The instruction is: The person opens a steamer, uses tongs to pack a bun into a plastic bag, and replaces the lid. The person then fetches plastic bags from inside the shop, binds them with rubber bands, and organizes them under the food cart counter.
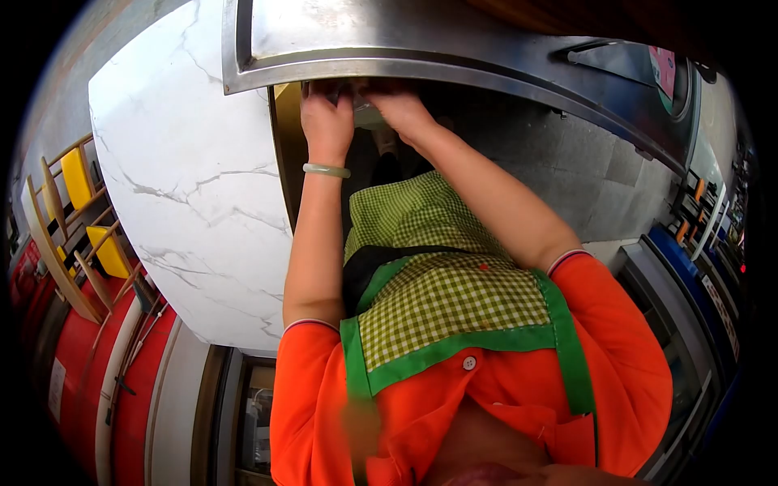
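Note:
Both hands reach in below the front edge of a stainless steel counter [340,69], which hides most of the fingertips. My left hand [327,125], with a pale green bangle [327,170] on its wrist, is closed, its thumb bent inward. Close beside it, my right hand [399,111] is closed too, fingers pointing toward the left one. Between and just below the hands shows a pale, translucent thing [369,118], perhaps thin plastic. What the fingers grip is hidden by the counter edge and shadow.
A white marble-patterned tabletop [186,170] adjoins the counter on the left. Wooden chairs with yellow parts [109,251] stand beyond it. Grey floor tiles [567,186] lie below on the right. A green checked apron [454,300] hangs over my orange shirt.

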A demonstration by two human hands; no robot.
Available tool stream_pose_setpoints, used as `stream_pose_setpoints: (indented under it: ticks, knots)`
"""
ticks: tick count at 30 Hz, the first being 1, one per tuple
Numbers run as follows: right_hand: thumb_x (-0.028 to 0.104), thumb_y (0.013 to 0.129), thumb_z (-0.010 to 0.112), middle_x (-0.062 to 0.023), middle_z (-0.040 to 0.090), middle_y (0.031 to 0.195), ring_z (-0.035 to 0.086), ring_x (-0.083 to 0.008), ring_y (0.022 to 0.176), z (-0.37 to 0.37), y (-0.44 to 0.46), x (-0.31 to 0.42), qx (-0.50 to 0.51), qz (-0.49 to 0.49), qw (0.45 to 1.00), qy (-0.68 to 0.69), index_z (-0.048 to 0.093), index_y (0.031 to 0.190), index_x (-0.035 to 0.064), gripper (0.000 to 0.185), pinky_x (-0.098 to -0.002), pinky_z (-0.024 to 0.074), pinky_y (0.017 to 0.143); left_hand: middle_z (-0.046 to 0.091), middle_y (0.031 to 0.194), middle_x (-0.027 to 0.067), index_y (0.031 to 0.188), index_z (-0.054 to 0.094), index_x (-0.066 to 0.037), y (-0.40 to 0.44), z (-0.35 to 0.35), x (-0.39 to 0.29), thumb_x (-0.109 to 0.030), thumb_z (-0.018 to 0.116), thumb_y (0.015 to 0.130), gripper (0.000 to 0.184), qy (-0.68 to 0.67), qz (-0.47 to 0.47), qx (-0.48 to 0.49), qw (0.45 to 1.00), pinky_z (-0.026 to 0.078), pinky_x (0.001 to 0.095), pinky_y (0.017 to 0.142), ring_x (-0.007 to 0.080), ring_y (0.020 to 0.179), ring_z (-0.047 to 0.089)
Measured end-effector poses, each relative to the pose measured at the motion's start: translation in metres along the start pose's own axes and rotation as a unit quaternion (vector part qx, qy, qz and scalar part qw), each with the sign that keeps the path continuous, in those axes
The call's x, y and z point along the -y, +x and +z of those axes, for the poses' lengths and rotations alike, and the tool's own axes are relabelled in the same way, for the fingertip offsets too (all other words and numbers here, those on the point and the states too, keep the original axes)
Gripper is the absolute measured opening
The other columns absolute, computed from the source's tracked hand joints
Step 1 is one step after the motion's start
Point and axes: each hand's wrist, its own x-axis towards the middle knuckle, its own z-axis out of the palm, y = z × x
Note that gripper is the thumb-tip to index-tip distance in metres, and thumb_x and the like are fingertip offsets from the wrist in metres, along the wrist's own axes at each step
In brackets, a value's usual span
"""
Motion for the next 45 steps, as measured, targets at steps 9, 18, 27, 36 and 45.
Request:
stream_pose_setpoints:
  ticks: [9,18,27,36,45]
  knots:
    - [0.021,0.081,0.060,-0.0175,0.066,0.102,0.063,-0.0317,0.096,-0.007,0.003,-0.004,0.018,-0.108,0.971,-0.210,0.061,0.109,0.0019,0.034,-0.0372,0.0484,0.083,0.066,0.088,0.0152,0.089,0.067,-0.003,-0.006,0.002,-0.012,-0.012,0.065,0.079,0.014,0.226,0.174,-0.036,0.958,0.049,0.0440,0.076,0.0369,0.084,0.060]
    - [0.019,0.079,0.061,-0.0196,0.065,0.105,0.061,-0.0346,0.096,-0.012,0.003,0.018,0.040,-0.114,0.939,-0.322,0.063,0.106,0.0028,0.032,-0.0400,0.0480,0.085,0.064,0.073,0.0202,0.080,0.067,-0.001,0.005,-0.001,-0.011,-0.014,0.067,0.076,0.014,0.307,0.179,0.034,0.934,0.050,0.0455,0.062,0.0386,0.067,0.061]
    - [0.021,0.084,0.058,-0.0202,0.059,0.121,0.056,-0.0331,0.113,-0.019,0.012,0.004,0.097,-0.076,0.969,-0.215,0.056,0.119,0.0013,0.040,-0.0375,0.0434,0.095,0.065,0.077,0.0190,0.080,0.067,-0.002,0.012,-0.006,-0.007,-0.018,0.070,0.074,0.017,0.263,0.203,0.060,0.941,0.051,0.0441,0.062,0.0375,0.067,0.062]
    - [0.022,0.084,0.060,-0.0189,0.056,0.127,0.053,-0.0286,0.117,-0.018,0.009,0.016,0.120,0.004,0.974,-0.195,0.053,0.127,0.0034,0.047,-0.0347,0.0396,0.099,0.066,0.080,0.0179,0.082,0.067,-0.002,0.016,0.002,0.003,-0.016,0.068,0.074,0.016,0.221,0.169,-0.014,0.960,0.051,0.0423,0.063,0.0387,0.071,0.062]
    - [0.024,0.085,0.062,-0.0144,0.053,0.132,0.050,-0.0228,0.120,-0.017,0.009,0.033,0.128,0.030,0.957,-0.258,0.048,0.133,0.0053,0.053,-0.0325,0.0385,0.101,0.068,0.083,0.0089,0.093,0.064,0.008,0.010,0.010,-0.004,-0.010,0.064,0.082,0.021,-0.214,-0.100,-0.042,0.971,0.049,0.0293,0.072,0.0135,0.075,0.060]
